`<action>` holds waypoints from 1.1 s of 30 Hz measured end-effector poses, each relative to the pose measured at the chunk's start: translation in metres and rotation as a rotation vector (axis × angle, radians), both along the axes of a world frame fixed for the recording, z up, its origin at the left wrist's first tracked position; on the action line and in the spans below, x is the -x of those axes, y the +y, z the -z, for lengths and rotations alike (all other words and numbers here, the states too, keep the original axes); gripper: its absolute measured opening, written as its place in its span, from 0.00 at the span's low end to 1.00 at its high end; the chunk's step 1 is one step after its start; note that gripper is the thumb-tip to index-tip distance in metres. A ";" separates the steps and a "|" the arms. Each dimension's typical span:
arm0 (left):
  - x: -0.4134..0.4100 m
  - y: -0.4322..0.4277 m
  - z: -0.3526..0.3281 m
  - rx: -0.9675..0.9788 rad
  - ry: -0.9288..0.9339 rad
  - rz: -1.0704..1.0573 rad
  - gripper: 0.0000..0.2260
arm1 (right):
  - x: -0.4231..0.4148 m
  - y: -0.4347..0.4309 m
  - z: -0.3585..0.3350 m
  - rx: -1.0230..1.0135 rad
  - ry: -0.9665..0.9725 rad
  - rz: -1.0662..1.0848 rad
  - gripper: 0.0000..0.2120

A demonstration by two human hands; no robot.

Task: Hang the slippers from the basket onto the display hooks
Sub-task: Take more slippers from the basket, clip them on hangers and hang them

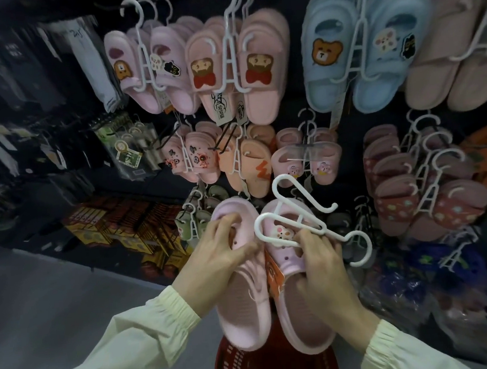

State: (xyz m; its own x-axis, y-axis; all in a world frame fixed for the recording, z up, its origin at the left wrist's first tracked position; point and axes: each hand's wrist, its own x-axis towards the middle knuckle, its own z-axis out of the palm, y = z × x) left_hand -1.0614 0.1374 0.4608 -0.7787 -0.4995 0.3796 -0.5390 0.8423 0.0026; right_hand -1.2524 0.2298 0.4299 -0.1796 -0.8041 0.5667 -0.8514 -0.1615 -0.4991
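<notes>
hung pairs point(255, 65) fill the wall. left hand point(222, 256) grips one pink slipper point(241, 311), right hand point(319, 257) clamps the other slipper point(300, 331) and white hanger point(298, 219) above the basket point(240, 367); not yet hung.

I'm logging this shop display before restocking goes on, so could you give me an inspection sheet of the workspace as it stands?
Surface: grey floor; no table seen.
Job's things: pink slippers held above the red basket; white hanger lies across them, not yet on a display hook; orange tag between them.
Clutter: yellow boxes stacked low on the left.
Grippers: left hand grips one slipper's upper; right hand holds the hanger against the other slipper.
Cables: nothing seen.
Surroundings: dark display wall filled with hung pairs, among them blue slippers.
</notes>
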 end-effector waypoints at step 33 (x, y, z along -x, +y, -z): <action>0.032 -0.007 -0.018 -0.376 -0.223 0.058 0.46 | 0.009 -0.013 -0.004 -0.053 -0.174 -0.172 0.24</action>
